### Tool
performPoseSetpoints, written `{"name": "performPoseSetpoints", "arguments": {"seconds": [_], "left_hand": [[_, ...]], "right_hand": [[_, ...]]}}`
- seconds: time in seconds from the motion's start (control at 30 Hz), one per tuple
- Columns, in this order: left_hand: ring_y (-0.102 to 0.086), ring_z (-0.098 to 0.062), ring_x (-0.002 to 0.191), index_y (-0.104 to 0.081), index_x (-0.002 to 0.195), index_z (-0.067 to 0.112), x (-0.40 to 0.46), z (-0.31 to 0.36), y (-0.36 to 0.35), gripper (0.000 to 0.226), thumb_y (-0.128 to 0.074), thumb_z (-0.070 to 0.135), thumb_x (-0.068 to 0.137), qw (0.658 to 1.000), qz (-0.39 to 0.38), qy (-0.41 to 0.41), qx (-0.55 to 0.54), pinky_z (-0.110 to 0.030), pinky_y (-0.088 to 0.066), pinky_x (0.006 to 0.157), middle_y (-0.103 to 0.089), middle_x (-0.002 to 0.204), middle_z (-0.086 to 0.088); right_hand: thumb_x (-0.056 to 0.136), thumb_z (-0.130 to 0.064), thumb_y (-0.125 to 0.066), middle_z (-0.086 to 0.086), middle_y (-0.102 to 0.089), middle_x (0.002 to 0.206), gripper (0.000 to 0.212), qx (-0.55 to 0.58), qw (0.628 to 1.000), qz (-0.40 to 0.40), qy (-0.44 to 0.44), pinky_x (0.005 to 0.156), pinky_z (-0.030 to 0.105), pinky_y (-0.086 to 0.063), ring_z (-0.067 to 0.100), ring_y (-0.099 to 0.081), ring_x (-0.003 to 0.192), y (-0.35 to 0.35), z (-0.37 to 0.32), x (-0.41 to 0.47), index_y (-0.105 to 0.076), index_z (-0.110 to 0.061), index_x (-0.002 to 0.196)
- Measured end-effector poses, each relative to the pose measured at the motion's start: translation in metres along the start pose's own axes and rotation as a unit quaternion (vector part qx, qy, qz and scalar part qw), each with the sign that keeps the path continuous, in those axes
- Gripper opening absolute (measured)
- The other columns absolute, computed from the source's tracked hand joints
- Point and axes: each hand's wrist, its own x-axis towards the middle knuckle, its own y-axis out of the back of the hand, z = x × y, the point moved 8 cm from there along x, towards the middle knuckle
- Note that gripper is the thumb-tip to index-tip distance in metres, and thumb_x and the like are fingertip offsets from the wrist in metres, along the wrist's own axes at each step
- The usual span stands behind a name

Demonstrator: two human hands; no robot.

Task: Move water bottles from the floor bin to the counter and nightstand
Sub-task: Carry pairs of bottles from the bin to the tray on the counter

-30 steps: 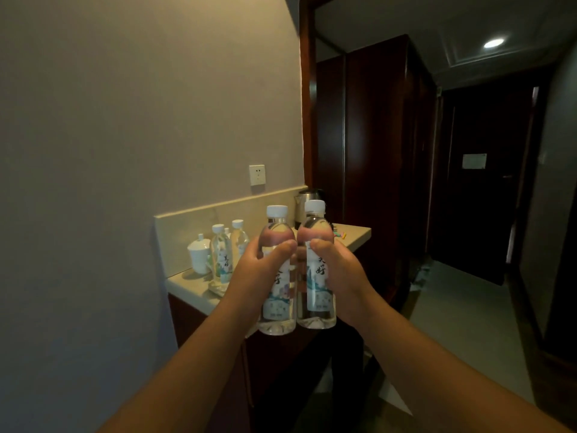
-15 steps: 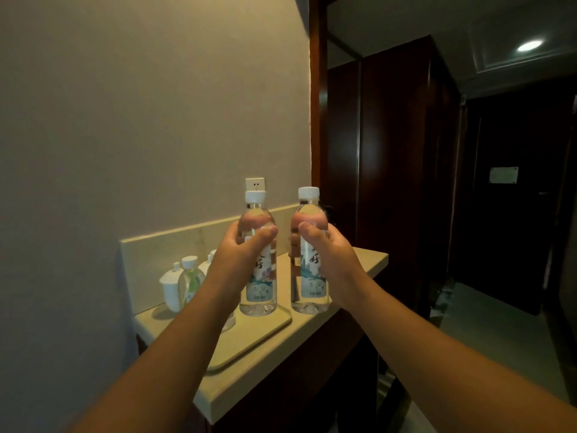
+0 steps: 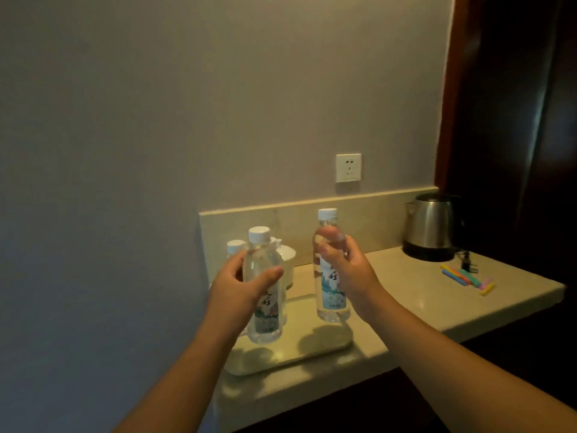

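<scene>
My left hand (image 3: 239, 289) grips a clear water bottle (image 3: 264, 310) with a white cap and a blue-green label, held upright just above the pale tray (image 3: 324, 345) on the counter (image 3: 412, 295). My right hand (image 3: 349, 270) grips a second, matching bottle (image 3: 331, 295), upright over the tray's right end, its base close to the tray. Behind my left hand another bottle (image 3: 234, 247) stands on the tray, mostly hidden. The floor bin is out of view.
A white lidded cup (image 3: 285, 260) stands at the tray's back. A steel kettle (image 3: 430, 228) sits at the counter's back right, with coloured packets (image 3: 468, 279) in front of it. A wall socket (image 3: 348, 167) is above the backsplash. Dark wardrobe (image 3: 515, 120) at right.
I have stepped closer and now look down at the counter. Both bottles have moved apart and lower, over the tray. The kettle and packets have come into view.
</scene>
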Motion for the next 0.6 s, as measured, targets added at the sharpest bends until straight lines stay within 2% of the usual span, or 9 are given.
{"name": "performPoseSetpoints", "arguments": {"seconds": [0.13,0.23,0.3,0.37,0.47,0.53,0.6], "left_hand": [[-0.073,-0.014,0.096,-0.069,0.103,0.039,-0.005,-0.013,0.024,0.029,-0.085,0.032,0.079,0.998,0.041,0.023,0.049,-0.034,-0.062,0.08,-0.075,0.106,0.006],[-0.073,-0.014,0.098,-0.071,0.109,0.034,-0.011,-0.023,0.032,0.035,-0.086,0.032,0.078,0.995,0.046,0.038,0.083,-0.039,-0.063,0.085,-0.073,0.112,0.001],[-0.075,-0.012,0.095,-0.071,0.107,0.034,-0.013,-0.029,0.036,0.031,-0.084,0.029,0.08,0.994,0.035,0.05,0.096,-0.033,-0.063,0.082,-0.077,0.104,0.003],[-0.075,-0.006,0.092,-0.07,0.103,0.037,-0.014,-0.034,0.039,0.028,-0.083,0.025,0.081,0.992,0.025,0.054,0.109,-0.024,-0.062,0.075,-0.078,0.096,0.015],[-0.071,0.005,0.089,-0.069,0.103,0.036,-0.011,-0.037,0.049,0.03,-0.083,0.019,0.081,0.991,0.04,0.053,0.117,-0.013,-0.056,0.066,-0.076,0.088,0.026],[-0.071,0.005,0.088,-0.069,0.106,0.032,-0.007,-0.04,0.053,0.033,-0.084,0.017,0.081,0.991,0.044,0.051,0.12,-0.012,-0.056,0.067,-0.077,0.09,0.022],[-0.073,-0.004,0.095,-0.069,0.111,0.029,-0.004,-0.042,0.052,0.034,-0.082,0.016,0.082,0.991,0.04,0.05,0.12,-0.019,-0.06,0.075,-0.077,0.1,0.012]], "right_hand": [[0.071,-0.066,-0.08,0.001,-0.058,0.133,0.076,-0.039,0.998,-0.05,-0.018,0.089,0.041,-0.059,0.017,-0.064,0.114,-0.014,0.028,0.015,-0.055,-0.037,0.137],[0.069,-0.061,-0.076,0.004,-0.058,0.136,0.085,-0.054,0.994,-0.088,-0.028,0.096,0.048,-0.058,0.023,-0.063,0.119,-0.024,0.045,0.024,-0.05,-0.03,0.144],[0.071,-0.057,-0.076,0.003,-0.063,0.133,0.085,-0.048,0.993,-0.102,-0.037,0.088,0.042,-0.06,0.023,-0.065,0.117,-0.031,0.055,0.027,-0.049,-0.028,0.146],[0.072,-0.054,-0.075,0.003,-0.066,0.129,0.079,-0.048,0.992,-0.11,-0.038,0.082,0.036,-0.059,0.021,-0.067,0.113,-0.036,0.062,0.031,-0.052,-0.028,0.143],[0.071,-0.054,-0.074,0.003,-0.066,0.128,0.082,-0.055,0.992,-0.106,-0.045,0.081,0.039,-0.058,0.023,-0.066,0.113,-0.037,0.069,0.038,-0.051,-0.027,0.144],[0.071,-0.055,-0.072,0.001,-0.065,0.126,0.082,-0.066,0.992,-0.098,-0.047,0.075,0.034,-0.056,0.018,-0.066,0.106,-0.035,0.069,0.042,-0.05,-0.027,0.145],[0.07,-0.056,-0.072,0.001,-0.066,0.125,0.082,-0.07,0.992,-0.098,-0.042,0.076,0.035,-0.056,0.019,-0.066,0.106,-0.033,0.069,0.045,-0.051,-0.027,0.144]]}}
